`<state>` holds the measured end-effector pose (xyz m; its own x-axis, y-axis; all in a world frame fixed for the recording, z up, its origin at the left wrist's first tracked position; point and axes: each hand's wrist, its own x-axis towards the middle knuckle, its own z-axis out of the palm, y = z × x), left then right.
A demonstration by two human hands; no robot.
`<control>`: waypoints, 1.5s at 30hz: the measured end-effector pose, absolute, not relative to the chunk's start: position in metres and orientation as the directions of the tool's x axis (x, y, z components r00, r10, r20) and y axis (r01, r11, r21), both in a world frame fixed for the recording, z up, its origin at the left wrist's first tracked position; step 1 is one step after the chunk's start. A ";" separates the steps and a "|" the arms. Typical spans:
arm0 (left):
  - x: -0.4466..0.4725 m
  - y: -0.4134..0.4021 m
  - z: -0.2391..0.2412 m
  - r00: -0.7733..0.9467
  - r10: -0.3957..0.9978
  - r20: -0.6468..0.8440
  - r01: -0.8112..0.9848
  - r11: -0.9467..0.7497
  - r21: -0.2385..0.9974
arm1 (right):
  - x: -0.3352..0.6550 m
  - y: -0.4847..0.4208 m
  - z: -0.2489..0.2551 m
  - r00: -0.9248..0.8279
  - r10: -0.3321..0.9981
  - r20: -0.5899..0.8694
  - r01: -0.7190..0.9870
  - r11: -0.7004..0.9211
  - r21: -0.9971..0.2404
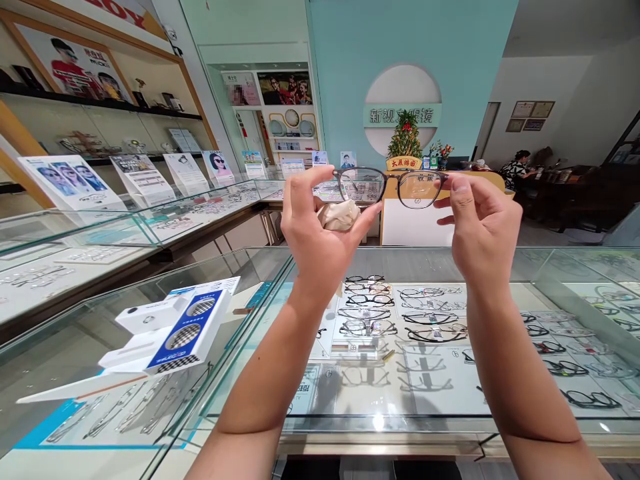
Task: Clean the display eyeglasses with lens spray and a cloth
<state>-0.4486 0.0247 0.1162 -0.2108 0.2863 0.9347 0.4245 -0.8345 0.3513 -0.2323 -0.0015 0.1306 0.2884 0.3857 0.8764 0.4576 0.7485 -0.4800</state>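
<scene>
A pair of dark-rimmed glasses is held up level in front of me, above the glass counter, its lenses facing along my line of sight. My left hand grips the left end of the frame with bent fingers, its thumb reaching below the left lens. A crumpled off-white cloth is tucked in the same palm. My right hand pinches the right end near the hinge between thumb and fingers. The temple arms are mostly hidden.
Beneath my arms stands a glass display counter with rows of glasses inside. A white-and-blue cardboard display stand sits on the glass at left. More showcases with upright cards run along the left. A person sits at the far right.
</scene>
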 end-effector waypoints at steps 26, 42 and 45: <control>-0.450 0.031 0.116 -0.200 0.295 0.934 0.433 -0.829 0.355 | -0.228 -0.003 0.136 0.290 0.433 0.853 0.397 0.757 -0.519; -0.440 0.026 0.116 -0.201 0.222 0.954 0.418 -0.861 0.289 | -0.229 -0.005 0.138 0.197 0.558 0.806 0.226 0.774 -0.592; -0.439 0.023 0.117 -0.204 0.264 0.943 0.408 -0.852 0.327 | -0.226 -0.003 0.139 0.192 0.599 0.778 0.165 0.762 -0.627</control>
<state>-0.4386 0.0233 0.1168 -0.2039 0.2643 0.9427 0.4079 -0.8524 0.3272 -0.2263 -0.0027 0.1395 0.1918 0.5986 0.7778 0.1649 0.7616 -0.6267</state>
